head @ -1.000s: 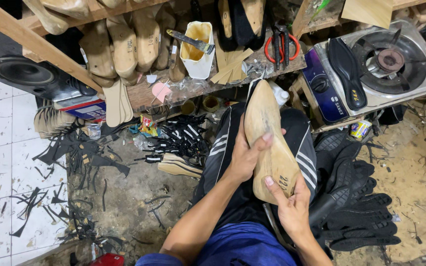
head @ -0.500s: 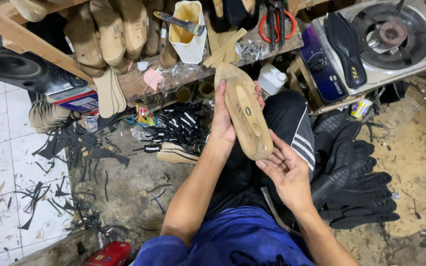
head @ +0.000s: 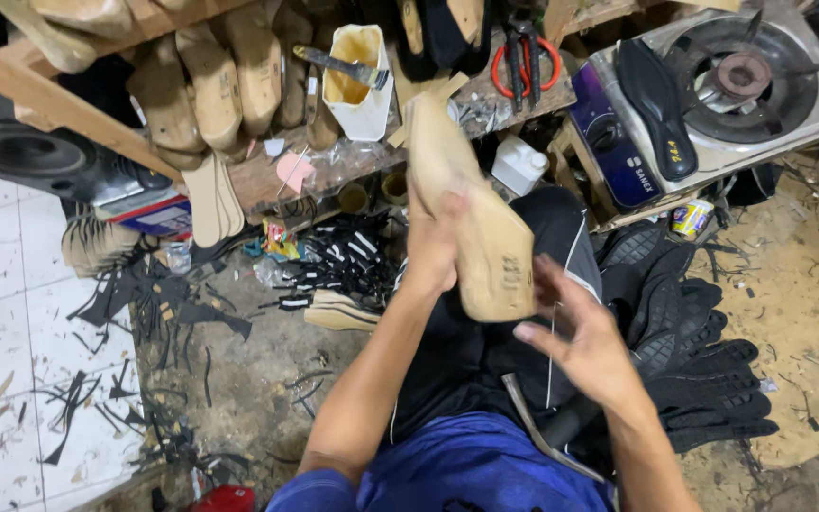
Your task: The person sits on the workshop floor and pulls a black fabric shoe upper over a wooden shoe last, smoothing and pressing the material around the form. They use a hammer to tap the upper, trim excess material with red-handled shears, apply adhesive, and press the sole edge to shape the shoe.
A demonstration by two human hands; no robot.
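Left hand point(head: 433, 242) grips a wooden shoe last point(head: 471, 228); right hand point(head: 585, 337) open above littered floor point(head: 239, 379).

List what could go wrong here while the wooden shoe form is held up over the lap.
1. Only the left hand grips the wooden shoe form; the right hand is open beside its heel, so the form could slip onto the lap.
2. A metal tool lies loose across the lap under the right forearm and might be knocked off or jab the arm.
3. The form's tip is close to the open glue tub with its brush on the shelf; a swing could tip it.
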